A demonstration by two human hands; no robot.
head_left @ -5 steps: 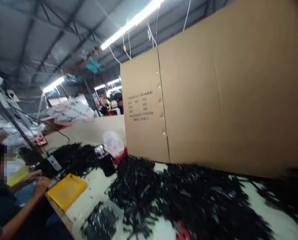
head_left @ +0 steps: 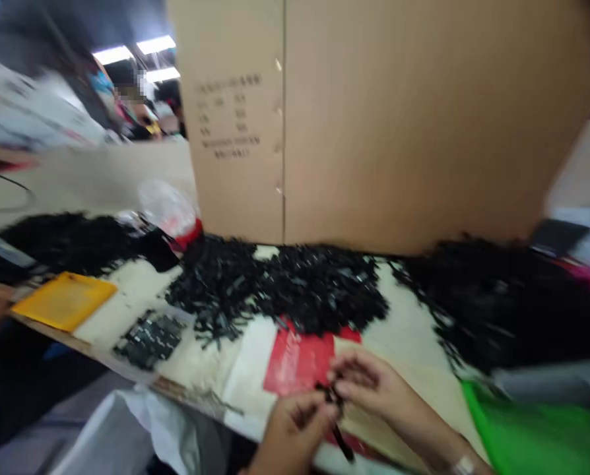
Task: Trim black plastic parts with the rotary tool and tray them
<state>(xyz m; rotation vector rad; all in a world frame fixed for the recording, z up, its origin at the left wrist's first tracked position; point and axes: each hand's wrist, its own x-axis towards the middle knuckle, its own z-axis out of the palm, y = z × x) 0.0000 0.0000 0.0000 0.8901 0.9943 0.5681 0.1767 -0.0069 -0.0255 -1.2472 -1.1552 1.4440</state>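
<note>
Fiddly handwork stage, I reckon: left hand [head_left: 295, 429] and right hand [head_left: 379, 389] both pinching a strip [head_left: 343, 445]; next move probably wants steady control.

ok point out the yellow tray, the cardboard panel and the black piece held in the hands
yellow tray [head_left: 65, 301]: head view, middle of its flat face
cardboard panel [head_left: 389, 125]: head view, plain brown face right of the seam
black piece [head_left: 343, 444]: head view, its lower strip end
</note>
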